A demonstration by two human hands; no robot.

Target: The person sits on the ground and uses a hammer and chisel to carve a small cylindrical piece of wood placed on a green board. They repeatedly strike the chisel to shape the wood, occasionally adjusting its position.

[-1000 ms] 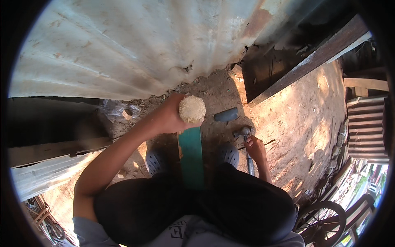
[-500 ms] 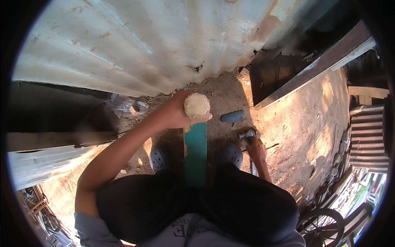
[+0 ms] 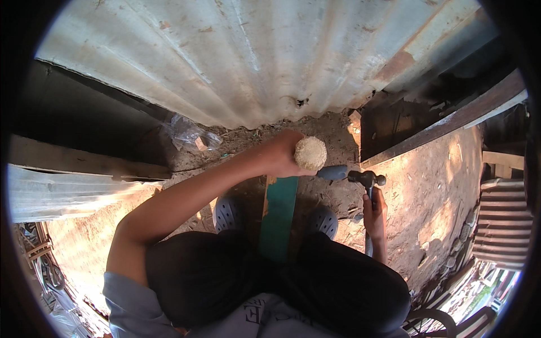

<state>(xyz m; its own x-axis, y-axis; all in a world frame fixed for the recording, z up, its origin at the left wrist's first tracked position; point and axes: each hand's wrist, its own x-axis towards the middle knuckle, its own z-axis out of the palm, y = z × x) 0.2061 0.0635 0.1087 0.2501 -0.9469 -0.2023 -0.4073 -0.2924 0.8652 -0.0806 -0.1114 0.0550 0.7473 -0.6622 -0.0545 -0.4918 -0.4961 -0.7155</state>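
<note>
My left hand (image 3: pixel 282 155) is closed round a pale piece with a round, rough, fibrous end (image 3: pixel 310 153), seen end-on. Its lower part is hidden by the hand and the end. Just below it, between my feet, a narrow board with worn green paint (image 3: pixel 280 211) runs toward me. My right hand (image 3: pixel 376 217) grips the handle of a ball-peen hammer (image 3: pixel 366 178). The hammer's dark metal head is to the right of the rough end, apart from it. Between them, a grey-blue oblong object (image 3: pixel 332 172) lies on the ground.
A corrugated metal sheet (image 3: pixel 248 62) closes off the far side. At the right, a wooden beam (image 3: pixel 445 127) slants over the dirt floor (image 3: pixel 434 191). Clear plastic (image 3: pixel 191 134) lies at the far left. My clogs (image 3: pixel 228 215) flank the board.
My right hand has lifted the hammer and moved right, and the hammer head now shows clearly. My left hand keeps its hold on the rough-ended piece. The whole view has shifted somewhat.
</note>
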